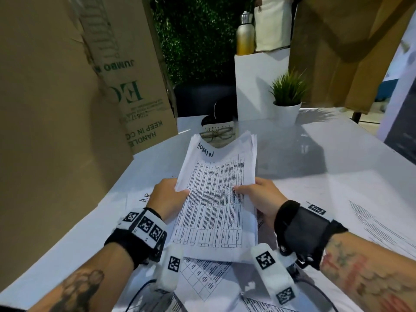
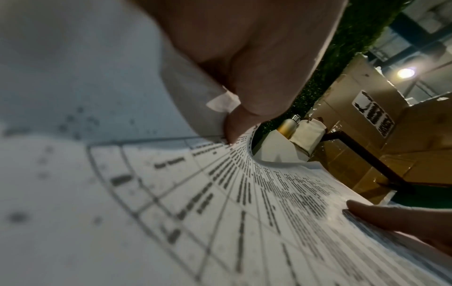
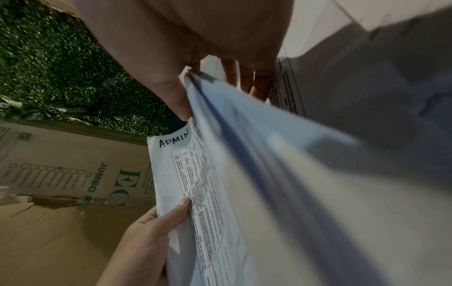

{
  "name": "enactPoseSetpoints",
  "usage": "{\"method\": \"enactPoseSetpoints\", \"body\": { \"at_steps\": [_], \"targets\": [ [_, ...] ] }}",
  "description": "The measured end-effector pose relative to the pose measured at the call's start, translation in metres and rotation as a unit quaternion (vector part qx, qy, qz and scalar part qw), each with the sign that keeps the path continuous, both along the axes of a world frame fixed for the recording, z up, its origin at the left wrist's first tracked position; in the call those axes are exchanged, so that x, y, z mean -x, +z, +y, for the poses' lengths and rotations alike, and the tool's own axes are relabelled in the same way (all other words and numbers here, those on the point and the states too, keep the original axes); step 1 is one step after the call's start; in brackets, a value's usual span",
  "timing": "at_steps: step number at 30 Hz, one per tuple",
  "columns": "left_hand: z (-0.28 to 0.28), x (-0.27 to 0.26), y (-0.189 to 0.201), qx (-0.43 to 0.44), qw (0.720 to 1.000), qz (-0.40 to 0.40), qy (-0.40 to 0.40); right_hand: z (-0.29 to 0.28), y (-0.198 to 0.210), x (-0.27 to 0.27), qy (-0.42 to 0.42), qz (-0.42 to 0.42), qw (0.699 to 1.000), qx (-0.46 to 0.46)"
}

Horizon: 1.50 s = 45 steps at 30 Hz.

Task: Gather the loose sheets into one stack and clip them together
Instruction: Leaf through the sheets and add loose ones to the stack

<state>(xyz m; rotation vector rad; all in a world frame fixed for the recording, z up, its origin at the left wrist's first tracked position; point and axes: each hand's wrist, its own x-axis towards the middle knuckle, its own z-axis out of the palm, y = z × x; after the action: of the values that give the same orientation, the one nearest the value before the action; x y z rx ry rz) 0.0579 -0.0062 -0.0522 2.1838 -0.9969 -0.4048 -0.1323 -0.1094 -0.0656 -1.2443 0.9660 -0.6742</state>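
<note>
Head camera looks down over a white table (image 1: 337,167); 2 close wrist cameras face opposite edges of the same stack of sheets (image 1: 218,199).

Two bare hands in play, the left hand (image 1: 167,197) and the right hand (image 1: 262,197). One held stack of white printed sheets (image 1: 216,194) marked "ADMIN". Loose printed sheets on the white table (image 1: 337,158): at least three visible. One pair of thin-framed glasses (image 1: 217,134), one small green potted plant (image 1: 287,95), one gold metal bottle (image 1: 245,33), two brown cardboard boxes (image 1: 56,109), (image 1: 351,48).
</note>
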Motion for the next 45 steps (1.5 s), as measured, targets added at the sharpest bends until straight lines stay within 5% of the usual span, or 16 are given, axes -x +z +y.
{"method": "enactPoseSetpoints", "body": {
  "at_steps": [11,19,23,27,31,35,41,45],
  "targets": [
    [-0.001,-0.009,-0.002,0.038,0.993,0.111,0.024,-0.004,-0.003,0.003,-0.014,-0.021,1.000,-0.009],
    [0.008,-0.020,0.001,-0.027,0.987,0.157,0.020,-0.004,-0.005,0.009,-0.015,-0.026,0.999,-0.019],
    [0.008,-0.010,-0.002,0.093,0.990,0.098,0.031,-0.005,-0.006,0.014,-0.012,-0.042,0.999,-0.022],
    [0.017,0.014,0.017,0.254,0.965,0.061,0.011,-0.013,-0.002,0.027,0.000,-0.074,0.997,-0.038],
    [0.027,0.034,0.051,0.357,0.923,0.139,-0.033,-0.018,0.017,0.036,0.034,-0.113,0.993,-0.015],
    [0.035,0.044,0.077,0.400,0.888,0.216,-0.070,-0.011,0.051,0.049,0.044,-0.165,0.984,0.056],
    [0.034,0.058,0.089,0.401,0.885,0.223,-0.075,0.000,0.109,0.069,0.016,-0.162,0.941,0.296],
    [0.025,0.075,0.092,0.430,0.884,0.172,-0.056,0.008,0.112,0.075,-0.050,-0.139,0.923,0.356]
  ]
}}
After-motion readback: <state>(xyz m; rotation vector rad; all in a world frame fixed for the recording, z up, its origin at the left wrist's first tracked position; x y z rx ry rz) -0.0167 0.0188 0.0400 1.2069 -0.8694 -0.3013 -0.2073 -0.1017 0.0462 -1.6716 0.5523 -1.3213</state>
